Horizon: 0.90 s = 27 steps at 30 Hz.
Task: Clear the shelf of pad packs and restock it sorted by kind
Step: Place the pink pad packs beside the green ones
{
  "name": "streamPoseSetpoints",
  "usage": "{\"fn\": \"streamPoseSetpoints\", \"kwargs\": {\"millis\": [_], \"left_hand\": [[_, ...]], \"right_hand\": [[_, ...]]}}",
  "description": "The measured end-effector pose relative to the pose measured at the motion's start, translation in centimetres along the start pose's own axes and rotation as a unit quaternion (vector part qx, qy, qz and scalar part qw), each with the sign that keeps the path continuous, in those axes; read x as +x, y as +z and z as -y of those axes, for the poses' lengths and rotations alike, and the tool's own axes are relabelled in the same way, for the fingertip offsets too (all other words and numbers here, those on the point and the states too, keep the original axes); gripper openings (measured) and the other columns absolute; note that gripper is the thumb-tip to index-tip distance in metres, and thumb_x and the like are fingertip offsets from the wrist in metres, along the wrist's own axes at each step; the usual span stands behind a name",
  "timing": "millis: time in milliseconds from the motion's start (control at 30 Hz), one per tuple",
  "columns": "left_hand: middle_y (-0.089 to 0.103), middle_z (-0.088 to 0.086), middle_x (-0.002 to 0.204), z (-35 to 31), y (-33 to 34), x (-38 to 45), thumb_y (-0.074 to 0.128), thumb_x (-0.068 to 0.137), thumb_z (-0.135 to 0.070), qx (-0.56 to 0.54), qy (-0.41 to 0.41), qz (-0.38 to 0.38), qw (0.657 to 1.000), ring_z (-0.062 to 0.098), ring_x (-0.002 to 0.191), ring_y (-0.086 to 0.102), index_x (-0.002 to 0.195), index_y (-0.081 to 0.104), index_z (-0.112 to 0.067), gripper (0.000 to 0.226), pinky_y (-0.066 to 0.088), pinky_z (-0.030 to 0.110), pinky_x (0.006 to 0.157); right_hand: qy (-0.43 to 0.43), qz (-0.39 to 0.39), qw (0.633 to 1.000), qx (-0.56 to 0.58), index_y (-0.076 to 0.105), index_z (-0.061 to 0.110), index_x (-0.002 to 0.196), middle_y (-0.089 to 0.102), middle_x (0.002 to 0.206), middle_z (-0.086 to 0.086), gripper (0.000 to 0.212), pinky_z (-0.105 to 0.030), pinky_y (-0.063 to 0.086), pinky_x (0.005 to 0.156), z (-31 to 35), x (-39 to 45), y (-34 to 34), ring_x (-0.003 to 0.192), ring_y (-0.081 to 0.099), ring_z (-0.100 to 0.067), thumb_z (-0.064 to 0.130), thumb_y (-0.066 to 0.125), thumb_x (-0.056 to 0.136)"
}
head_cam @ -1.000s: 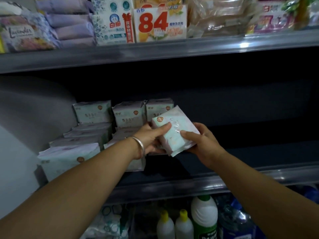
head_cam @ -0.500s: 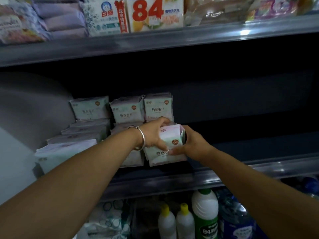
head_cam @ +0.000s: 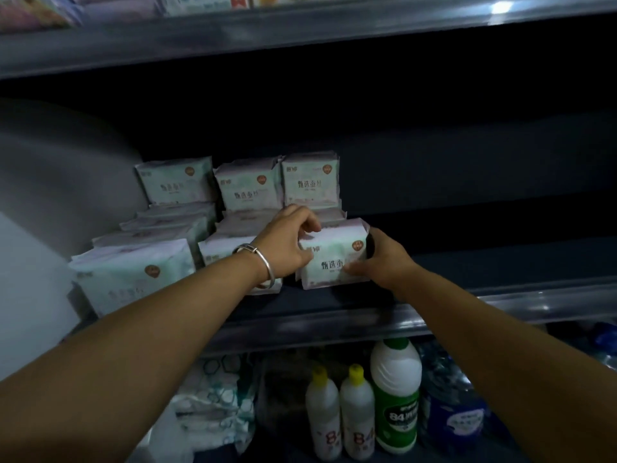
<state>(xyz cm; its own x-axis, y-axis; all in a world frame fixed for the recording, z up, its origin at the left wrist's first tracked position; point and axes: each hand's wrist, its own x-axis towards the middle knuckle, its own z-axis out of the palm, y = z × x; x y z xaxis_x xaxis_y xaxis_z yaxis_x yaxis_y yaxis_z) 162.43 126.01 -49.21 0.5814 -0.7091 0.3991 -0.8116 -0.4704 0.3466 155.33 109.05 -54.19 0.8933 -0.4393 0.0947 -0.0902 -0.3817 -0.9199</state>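
pad pack stands upright at the front of the shelf, just right of the stocked rows, gripped by left hand and right hand, fingers curled round its sides. restocking looks underway; next it likely needs squaring against its neighbours, then releasing.

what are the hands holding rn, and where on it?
One pad pack, standing on the shelf. Left hand grips its upper-left corner; right hand holds its right side and lower front edge.

Soft matt plastic pad pack; glossy metal shelf edge.
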Motion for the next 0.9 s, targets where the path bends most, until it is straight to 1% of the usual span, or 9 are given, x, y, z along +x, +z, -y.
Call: {"fn": "streamPoseSetpoints", "kwargs": {"millis": [67,100,167,267,367,467,567,700,900], "left_hand": [[0.042,-0.006,0.103,-0.8,1.0,-1.1,0.066,0.077,-0.001,0.001,0.005,-0.003,1.000,0.010,0.095,0.045,0.097,0.050,-0.019,0.031,0.037,0.001,0.075],[0.041,-0.007,0.103,-1.2,1.6,-1.7,0.066,0.076,-0.002,0.019,0.012,-0.016,1.000,0.012,0.098,0.046,0.097,0.052,-0.018,0.030,0.036,0.006,0.080],[0.041,-0.007,0.103,-2.4,3.0,-3.1,0.066,0.075,-0.006,0.069,0.016,-0.050,0.996,0.016,0.104,0.045,0.101,0.054,-0.016,0.030,0.034,0.025,0.090],[0.049,0.003,0.106,-5.2,5.1,-5.5,0.063,0.074,-0.013,0.054,0.003,-0.051,0.997,0.023,0.106,0.049,0.103,0.056,-0.013,0.030,0.040,0.036,0.092],[0.052,0.009,0.108,-8.7,7.8,-7.6,0.059,0.068,-0.022,0.038,0.003,-0.020,0.999,0.028,0.104,0.052,0.103,0.057,-0.011,0.036,0.043,0.043,0.090],[0.051,0.007,0.110,-11.9,12.0,-10.1,0.064,0.072,-0.018,0.017,-0.013,0.019,1.000,0.027,0.105,0.053,0.106,0.056,-0.013,0.035,0.043,0.044,0.092],[0.049,0.006,0.116,-14.4,17.2,-12.8,0.069,0.075,-0.016,0.025,-0.028,0.092,0.995,0.025,0.110,0.050,0.112,0.054,-0.015,0.039,0.041,0.042,0.095],[0.047,0.006,0.117,-17.2,23.0,-15.1,0.070,0.076,-0.023,0.047,-0.050,0.171,0.983,0.024,0.112,0.048,0.117,0.053,-0.015,0.045,0.041,0.039,0.096],[0.045,0.007,0.124,-19.5,28.7,-16.4,0.070,0.078,-0.029,0.041,-0.055,0.251,0.966,0.024,0.113,0.047,0.122,0.049,-0.015,0.051,0.040,0.039,0.098]], "right_hand": [[-0.007,-0.011,1.000,-0.028,0.040,0.014,0.136,0.056,0.128,-0.009,0.071,-0.038,0.048,0.098,-0.4,-1.1,-0.5,0.115,0.055,-0.024,0.003,0.075,0.075],[-0.019,-0.021,0.999,-0.046,0.037,0.011,0.140,0.052,0.134,-0.012,0.075,-0.037,0.045,0.101,-0.6,-1.9,-0.9,0.120,0.052,-0.026,0.006,0.075,0.076],[-0.062,-0.053,0.993,-0.086,0.034,0.006,0.143,0.047,0.140,-0.015,0.073,-0.033,0.040,0.105,-1.1,-3.8,-1.8,0.127,0.048,-0.027,0.006,0.071,0.080],[-0.156,-0.109,0.973,-0.133,0.050,0.006,0.132,0.057,0.128,-0.015,0.052,-0.031,0.043,0.101,-2.2,-7.5,-3.7,0.118,0.054,-0.026,-0.001,0.062,0.083],[-0.204,-0.114,0.956,-0.179,0.059,0.006,0.122,0.061,0.117,-0.013,0.041,-0.036,0.047,0.095,-4.1,-11.7,-6.3,0.108,0.057,-0.027,-0.001,0.061,0.082],[-0.179,-0.059,0.955,-0.230,0.061,0.004,0.118,0.061,0.112,-0.014,0.035,-0.034,0.046,0.089,-8.1,-15.9,-9.3,0.102,0.058,-0.027,-0.001,0.061,0.083],[-0.130,0.018,0.945,-0.300,0.064,0.003,0.114,0.062,0.112,-0.015,0.032,-0.038,0.047,0.090,-13.4,-19.1,-12.5,0.103,0.059,-0.029,0.000,0.063,0.083],[-0.064,0.066,0.928,-0.360,0.060,0.006,0.122,0.060,0.122,-0.013,0.039,-0.032,0.045,0.089,-19.3,-21.9,-16.2,0.109,0.057,-0.027,0.004,0.065,0.084],[-0.025,0.137,0.905,-0.403,0.055,0.010,0.126,0.056,0.127,-0.010,0.046,-0.030,0.044,0.090,-25.1,-24.2,-17.6,0.112,0.054,-0.024,0.016,0.070,0.083]]}}
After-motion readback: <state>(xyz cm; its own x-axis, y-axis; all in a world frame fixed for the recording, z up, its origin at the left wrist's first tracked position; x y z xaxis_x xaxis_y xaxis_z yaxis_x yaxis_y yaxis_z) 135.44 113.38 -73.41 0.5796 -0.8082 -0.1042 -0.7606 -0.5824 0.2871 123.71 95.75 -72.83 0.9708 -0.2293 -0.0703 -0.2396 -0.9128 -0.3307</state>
